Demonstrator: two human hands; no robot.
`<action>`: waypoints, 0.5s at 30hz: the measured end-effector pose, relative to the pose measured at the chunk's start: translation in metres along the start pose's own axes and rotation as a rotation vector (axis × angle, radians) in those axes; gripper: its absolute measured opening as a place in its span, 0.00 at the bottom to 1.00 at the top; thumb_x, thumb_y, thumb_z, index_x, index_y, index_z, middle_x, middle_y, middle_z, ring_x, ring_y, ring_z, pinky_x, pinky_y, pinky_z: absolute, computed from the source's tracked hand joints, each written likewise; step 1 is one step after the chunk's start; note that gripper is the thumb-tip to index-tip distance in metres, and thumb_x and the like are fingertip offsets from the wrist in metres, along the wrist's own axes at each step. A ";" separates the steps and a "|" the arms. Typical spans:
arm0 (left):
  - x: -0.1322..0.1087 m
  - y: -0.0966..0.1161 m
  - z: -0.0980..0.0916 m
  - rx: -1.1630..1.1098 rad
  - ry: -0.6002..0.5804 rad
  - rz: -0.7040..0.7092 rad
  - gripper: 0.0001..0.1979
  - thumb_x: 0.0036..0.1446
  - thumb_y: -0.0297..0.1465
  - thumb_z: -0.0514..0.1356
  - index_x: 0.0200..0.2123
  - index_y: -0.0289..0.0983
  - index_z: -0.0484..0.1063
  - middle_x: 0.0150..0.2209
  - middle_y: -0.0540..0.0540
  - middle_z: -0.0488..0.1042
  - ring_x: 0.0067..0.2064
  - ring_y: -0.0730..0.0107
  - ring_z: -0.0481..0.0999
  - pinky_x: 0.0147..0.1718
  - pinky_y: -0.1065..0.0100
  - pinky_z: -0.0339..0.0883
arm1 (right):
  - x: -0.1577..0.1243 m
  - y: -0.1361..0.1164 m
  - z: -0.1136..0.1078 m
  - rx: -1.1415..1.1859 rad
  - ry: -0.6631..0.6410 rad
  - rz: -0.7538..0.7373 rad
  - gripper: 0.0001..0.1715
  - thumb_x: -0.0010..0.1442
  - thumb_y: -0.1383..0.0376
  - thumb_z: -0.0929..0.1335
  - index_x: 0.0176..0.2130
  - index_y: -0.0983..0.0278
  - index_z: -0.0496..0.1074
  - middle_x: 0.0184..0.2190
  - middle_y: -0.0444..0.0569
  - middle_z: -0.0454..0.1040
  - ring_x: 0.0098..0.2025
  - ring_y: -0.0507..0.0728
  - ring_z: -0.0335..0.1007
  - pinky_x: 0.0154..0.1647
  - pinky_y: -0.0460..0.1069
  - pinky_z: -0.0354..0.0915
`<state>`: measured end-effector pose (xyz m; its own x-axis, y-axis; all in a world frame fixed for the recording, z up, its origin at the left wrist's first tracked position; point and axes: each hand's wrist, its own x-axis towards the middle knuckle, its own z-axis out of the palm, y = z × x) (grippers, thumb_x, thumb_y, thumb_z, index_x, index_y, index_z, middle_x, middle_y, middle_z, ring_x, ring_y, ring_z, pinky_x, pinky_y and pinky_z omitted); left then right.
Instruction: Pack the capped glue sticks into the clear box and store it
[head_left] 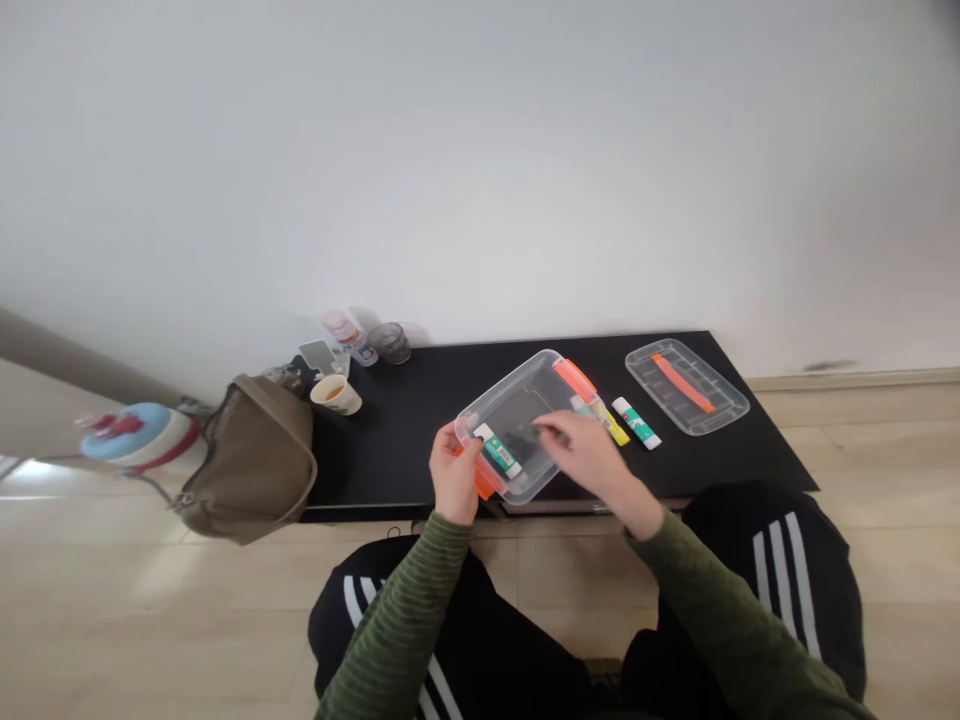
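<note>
A clear plastic box [517, 390] with orange latches sits on a low black table [397, 440]. My left hand [454, 480] grips the box's near left corner by the orange latch. My right hand [585, 450] reaches over the box with its fingers pinched together inside it; what they hold is too small to make out. A green and white glue stick [499, 452] lies in the box near my left hand. Another green and white glue stick [637, 423] and a yellow one [616, 428] lie on the table just right of the box.
The box's clear lid [686, 385] with an orange handle lies at the table's right end. A paper cup [336, 394], a bottle [349, 336], a dark glass [390, 342] and a phone [318, 354] stand at the back left. A brown bag [255, 455] leans by the table's left edge.
</note>
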<state>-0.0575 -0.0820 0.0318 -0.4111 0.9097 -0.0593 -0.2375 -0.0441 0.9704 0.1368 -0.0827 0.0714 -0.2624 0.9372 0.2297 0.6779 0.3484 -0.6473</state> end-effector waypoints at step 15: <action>0.009 -0.005 -0.007 -0.012 -0.012 -0.003 0.17 0.41 0.29 0.65 0.38 0.37 0.71 0.38 0.47 0.77 0.39 0.68 0.77 0.44 0.64 0.69 | -0.040 0.194 -0.016 -0.386 0.252 0.402 0.20 0.60 0.62 0.63 0.45 0.70 0.76 0.41 0.60 0.75 0.44 0.62 0.69 0.50 0.54 0.62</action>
<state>-0.0666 -0.0765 0.0246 -0.3998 0.9147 -0.0593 -0.2490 -0.0461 0.9674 0.2896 -0.0526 -0.0514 0.2044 0.9545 0.2172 0.9024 -0.0977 -0.4197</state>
